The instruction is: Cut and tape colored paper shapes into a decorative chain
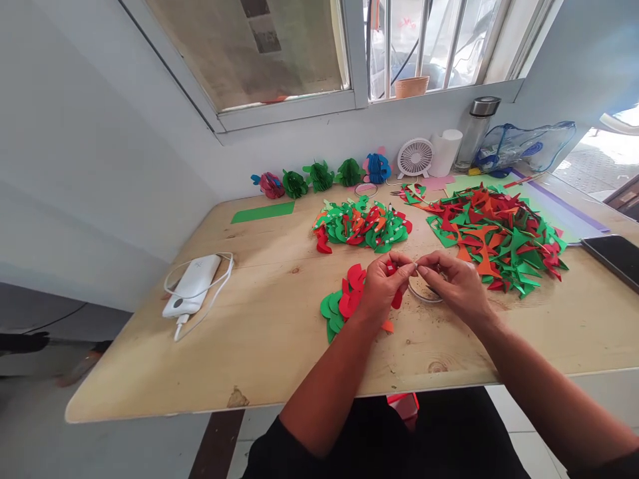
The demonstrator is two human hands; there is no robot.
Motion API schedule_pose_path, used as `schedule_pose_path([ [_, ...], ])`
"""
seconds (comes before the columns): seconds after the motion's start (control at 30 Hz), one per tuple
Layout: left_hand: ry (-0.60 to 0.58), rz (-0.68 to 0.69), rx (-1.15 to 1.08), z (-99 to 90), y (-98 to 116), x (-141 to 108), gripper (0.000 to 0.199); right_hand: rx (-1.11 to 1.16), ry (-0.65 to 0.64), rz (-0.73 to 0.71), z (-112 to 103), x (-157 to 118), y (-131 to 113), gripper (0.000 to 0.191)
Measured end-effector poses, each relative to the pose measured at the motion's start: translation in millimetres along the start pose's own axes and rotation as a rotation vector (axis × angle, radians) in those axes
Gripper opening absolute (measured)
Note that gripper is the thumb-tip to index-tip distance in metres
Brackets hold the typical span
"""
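Observation:
My left hand (387,285) is closed, with a red paper cut-out (397,299) showing between and below its fingers. My right hand (454,283) pinches at a tiny whitish bit (415,265), too small to make out, where the fingertips of both hands meet. Just beneath the hands lies a thin roll of tape (426,299), partly covered by my right fingers. Beside my left wrist are rounded red cut-outs (351,303) and green cut-outs (331,309). Farther back sits a heap of green, red and orange cut-outs (362,225), several with small white patches.
Paper scraps (499,233) are heaped at the right, near a phone (614,258). A power bank (192,286) with its cable lies left. Along the wall stand folded paper figures (319,175), a small fan (415,158) and a bottle (476,133). A green strip (263,211) lies behind.

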State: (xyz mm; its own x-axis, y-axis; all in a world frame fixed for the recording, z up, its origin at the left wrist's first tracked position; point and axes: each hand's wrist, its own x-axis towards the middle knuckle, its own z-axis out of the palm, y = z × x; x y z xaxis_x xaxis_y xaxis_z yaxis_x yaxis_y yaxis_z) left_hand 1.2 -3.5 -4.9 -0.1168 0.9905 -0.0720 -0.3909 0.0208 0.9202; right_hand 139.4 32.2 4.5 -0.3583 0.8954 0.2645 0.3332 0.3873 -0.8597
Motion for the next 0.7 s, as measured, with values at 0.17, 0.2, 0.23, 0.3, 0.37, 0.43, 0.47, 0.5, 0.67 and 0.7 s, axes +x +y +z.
schedule_pose_path([
  [0.17, -0.001, -0.03, 0.005, 1.1, 0.5, -1.2, 0.018, -0.06, 0.048, -0.026, 1.2, -0.8, 0.1, 0.017],
  [0.2, -0.001, -0.034, 0.001, 1.4, 0.5, -1.3, 0.018, -0.056, 0.048, -0.019, 1.6, -0.8, 1.0, 0.017],
  [0.23, -0.001, -0.037, -0.004, 1.5, 0.5, -1.4, 0.019, -0.04, 0.046, -0.004, 2.1, -0.7, 2.2, 0.017],
  [0.3, -0.003, -0.034, -0.031, 1.2, 0.3, -1.3, 0.021, 0.024, 0.035, 0.044, 3.0, -0.4, 4.4, 0.018],
  [0.37, -0.016, -0.022, -0.073, -0.2, -0.4, -0.7, 0.023, 0.104, 0.023, 0.097, 3.6, 0.0, 5.5, 0.018],
  [0.43, -0.034, -0.02, -0.113, -2.5, -1.3, 0.1, 0.026, 0.169, 0.007, 0.141, 3.6, 0.2, 4.7, 0.019],
  [0.47, -0.041, -0.024, -0.132, -3.7, -1.6, 0.5, 0.026, 0.198, -0.003, 0.159, 3.4, 0.3, 3.6, 0.019],
  [0.5, -0.047, -0.031, -0.151, -4.8, -1.8, 0.8, 0.027, 0.224, -0.013, 0.172, 3.0, 0.3, 2.3, 0.019],
  [0.67, -0.057, -0.042, -0.223, -7.8, -1.3, 0.7, 0.029, 0.271, -0.003, 0.209, 0.8, -0.5, -2.4, 0.017],
  [0.7, -0.057, -0.048, -0.225, -7.9, -1.1, 0.5, 0.029, 0.272, 0.002, 0.214, 0.7, -0.7, -2.3, 0.017],
])
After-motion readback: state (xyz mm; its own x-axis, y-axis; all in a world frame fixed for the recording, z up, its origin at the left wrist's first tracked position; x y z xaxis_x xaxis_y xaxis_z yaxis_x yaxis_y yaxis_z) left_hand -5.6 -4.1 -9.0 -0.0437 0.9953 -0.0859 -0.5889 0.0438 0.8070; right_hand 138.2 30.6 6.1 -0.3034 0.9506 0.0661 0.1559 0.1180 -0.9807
